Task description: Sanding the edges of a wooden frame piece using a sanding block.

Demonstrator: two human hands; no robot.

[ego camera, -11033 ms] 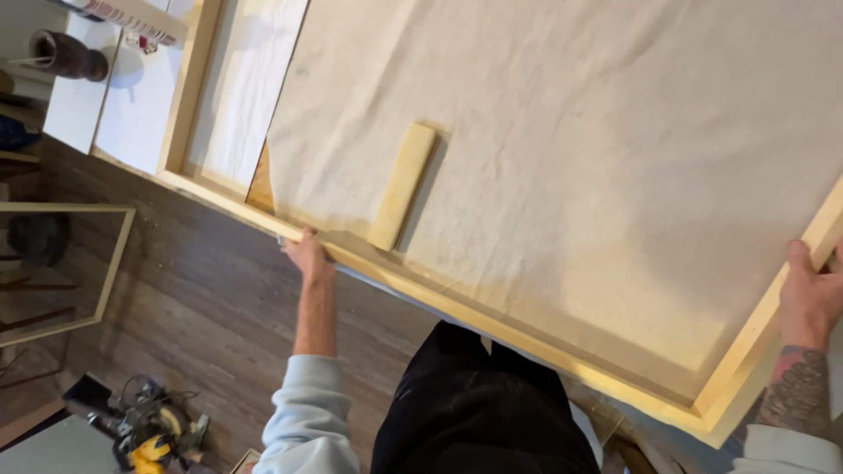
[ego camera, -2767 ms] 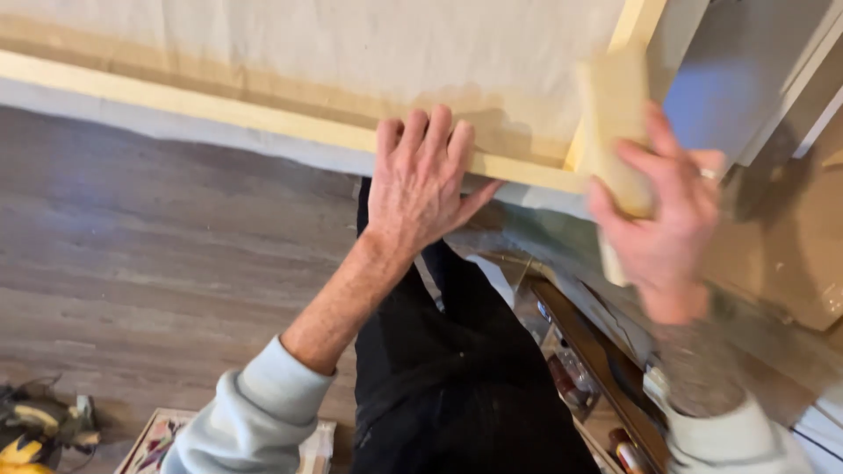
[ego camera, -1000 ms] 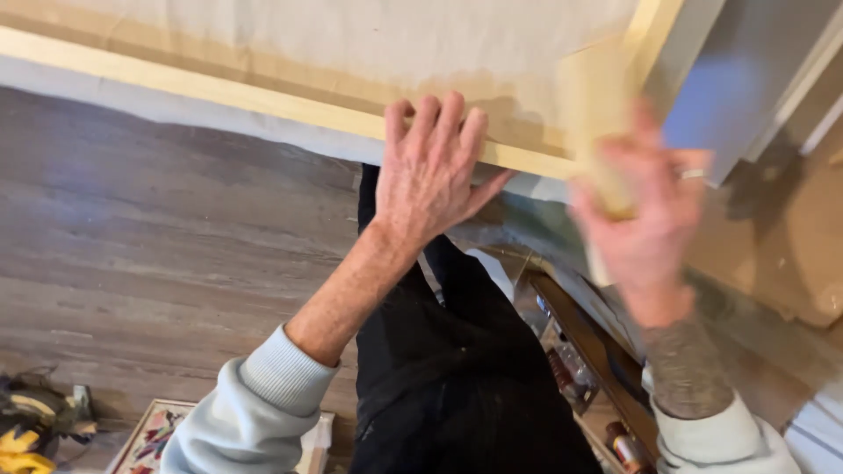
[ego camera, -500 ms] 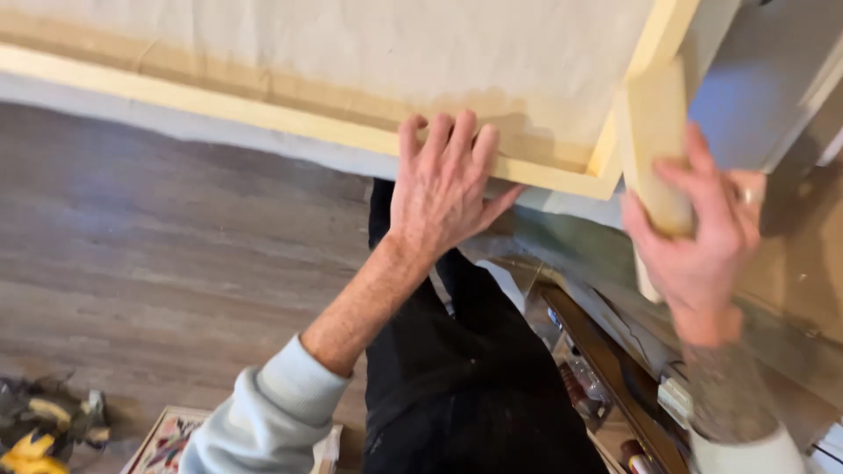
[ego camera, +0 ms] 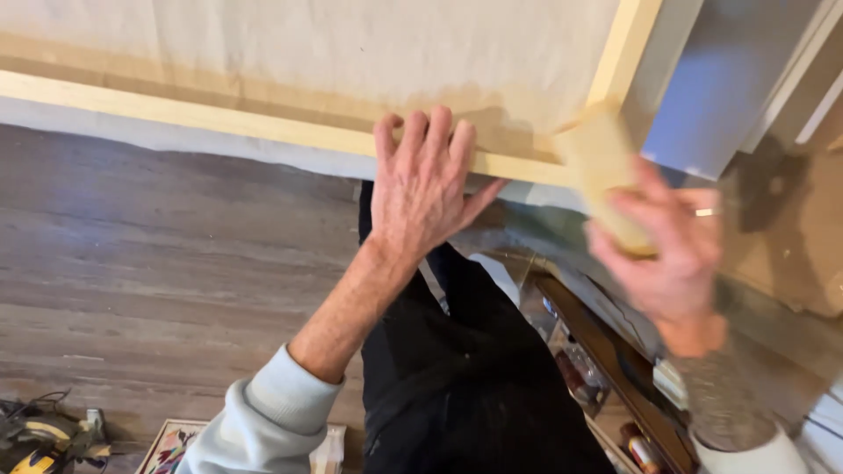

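The left hand (ego camera: 426, 189) lies flat on the near rail of a large wooden frame (ego camera: 219, 118), palm down, fingers spread and reaching over the rail's upper edge onto the pale canvas (ego camera: 351, 48) stretched inside it. It grips nothing; it only presses on the wood. The sleeve on that arm is light grey and pushed up the forearm.

The right hand (ego camera: 667, 250) is blurred with motion. Its fingers are wrapped around a short wooden block (ego camera: 606, 171), holding it by the lower end, and a ring shows on one finger. The block's upper end sits at the frame's near right corner, where the near rail meets the side rail (ego camera: 628, 44); whether it touches the corner cannot be told through the blur.

The canvas is off-white with faint creases and fills the frame to the top of the view. Where it lies over the near rail the wood shows darker through it.

Below the frame is a grey-brown wooden floor (ego camera: 132, 254). The person's black trousers (ego camera: 465, 377) fill the lower middle. A yellow and black power tool (ego camera: 39, 439) lies at the lower left corner, with a patterned rug (ego camera: 171, 443) just beside it. To the lower right, a low brown shelf (ego camera: 606, 369) holds small bottles and odds and ends, too blurred to name.
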